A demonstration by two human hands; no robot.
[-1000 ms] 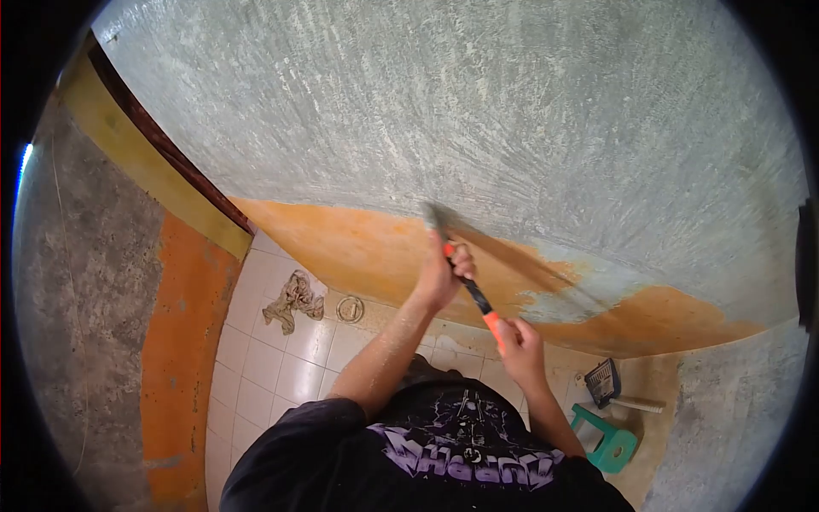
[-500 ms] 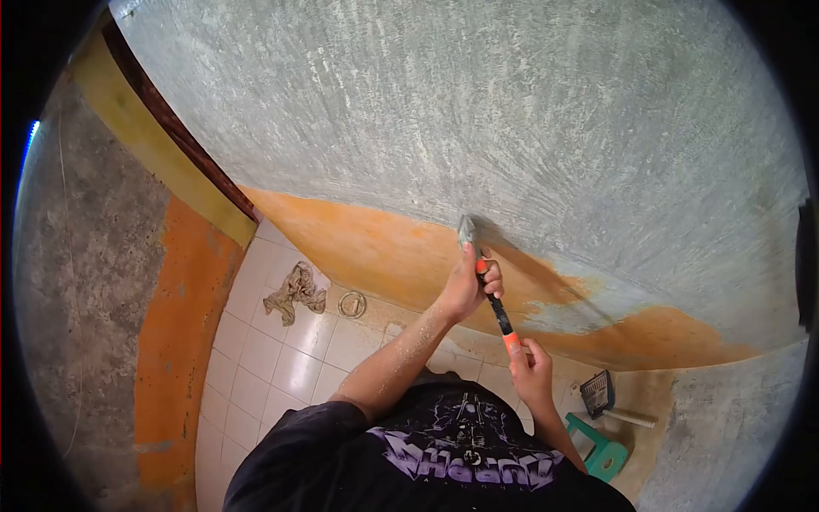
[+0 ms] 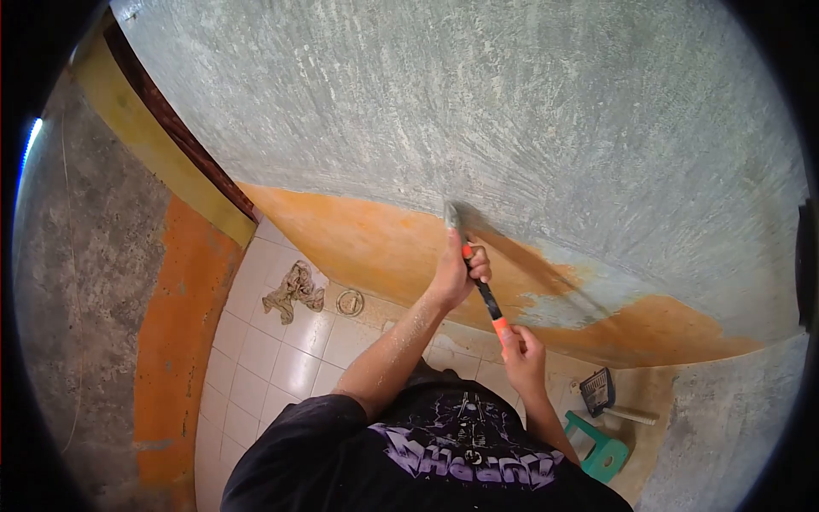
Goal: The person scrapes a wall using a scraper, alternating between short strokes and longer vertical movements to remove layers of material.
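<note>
A long-handled scraper (image 3: 487, 299), black with orange parts, slants up to the wall. Its greyish head touches the wall just above the edge where grey surface (image 3: 384, 102) meets orange paint (image 3: 358, 224). My left hand (image 3: 456, 271) is closed round the upper handle close to the head, thumb pointing along it. Lower down, my right hand (image 3: 523, 352) grips the orange end of the handle. Pale dust speckles my left forearm.
On the tiled floor (image 3: 256, 341) lie a crumpled brown cloth (image 3: 293, 293) and a round ring-like object (image 3: 350, 302). A green plastic stool (image 3: 604, 456) and a black tray-like item (image 3: 598, 392) with a pale roller-like bar (image 3: 630, 416) are at lower right.
Both hands and the scraper have moved left and slightly up along the wall. The hands keep their hold on the handle.
</note>
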